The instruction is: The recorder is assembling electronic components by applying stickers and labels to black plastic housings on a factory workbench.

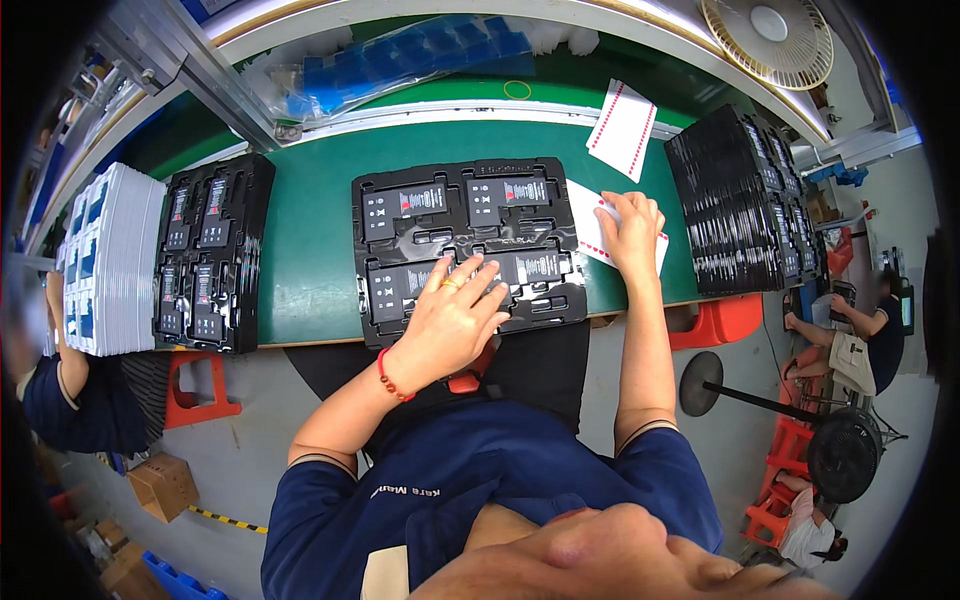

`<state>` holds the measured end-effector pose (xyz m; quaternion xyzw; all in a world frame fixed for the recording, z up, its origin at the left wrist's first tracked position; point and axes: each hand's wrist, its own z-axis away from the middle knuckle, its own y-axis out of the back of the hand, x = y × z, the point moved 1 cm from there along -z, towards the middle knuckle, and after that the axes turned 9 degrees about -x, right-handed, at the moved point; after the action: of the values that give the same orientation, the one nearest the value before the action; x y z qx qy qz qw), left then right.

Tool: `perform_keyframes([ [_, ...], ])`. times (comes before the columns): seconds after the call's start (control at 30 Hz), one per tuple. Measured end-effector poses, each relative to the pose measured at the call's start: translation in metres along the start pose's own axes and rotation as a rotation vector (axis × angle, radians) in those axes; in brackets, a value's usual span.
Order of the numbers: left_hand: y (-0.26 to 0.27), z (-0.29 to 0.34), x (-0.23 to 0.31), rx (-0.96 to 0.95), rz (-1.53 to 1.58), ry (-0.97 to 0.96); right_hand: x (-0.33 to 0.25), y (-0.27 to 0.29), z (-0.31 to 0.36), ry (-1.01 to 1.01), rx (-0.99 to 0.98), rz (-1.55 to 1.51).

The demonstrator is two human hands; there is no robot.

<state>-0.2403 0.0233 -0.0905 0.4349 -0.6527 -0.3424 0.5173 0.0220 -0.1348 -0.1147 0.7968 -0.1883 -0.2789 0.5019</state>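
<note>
1. We see a black tray (457,200) on the green counter (310,190), squarely in front of the person. Four dark packs (405,210) sit in its compartments, two to a row.
2. We find the left hand (445,325) over the near row, palm down, fingers loosely extended and slightly apart. It grips nothing that we can see; whether the fingertips press on the packs beneath, we cannot tell. A red bracelet (391,380) circles the wrist.
3. We note the right hand (633,230) just right of the tray, half closed over a white sheet (592,240) with red marks. We cannot tell whether thumb and fingers have hold of anything.
4. We see more marked sheets (625,130) beyond this hand.
5. We observe a right stack (705,210) and a left stack (250,255) of black trays flanking the work. A white stack (125,265) stands beyond the left one.
6. Behind, we see blue pieces (420,55) in clear film, a yellow band (517,90) and, upper right, a pale fan (770,40).
7. At the margins, we see red stools, a carton (163,487), a black fan (845,455) and other people.
</note>
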Motion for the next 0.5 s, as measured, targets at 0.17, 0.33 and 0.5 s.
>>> perform_keyframes([
  [0.17,0.028,0.035,-0.017,0.059,-0.014,0.171,-0.008,-0.007,-0.008,0.016,0.002,-0.059],
  [0.33,0.058,0.068,-0.039,-0.046,0.134,0.224,-0.001,-0.006,-0.006,-0.018,-0.073,-0.339],
  [0.5,0.071,0.068,-0.047,-0.192,0.213,0.131,0.014,0.022,-0.008,-0.191,-0.346,-1.010],
])
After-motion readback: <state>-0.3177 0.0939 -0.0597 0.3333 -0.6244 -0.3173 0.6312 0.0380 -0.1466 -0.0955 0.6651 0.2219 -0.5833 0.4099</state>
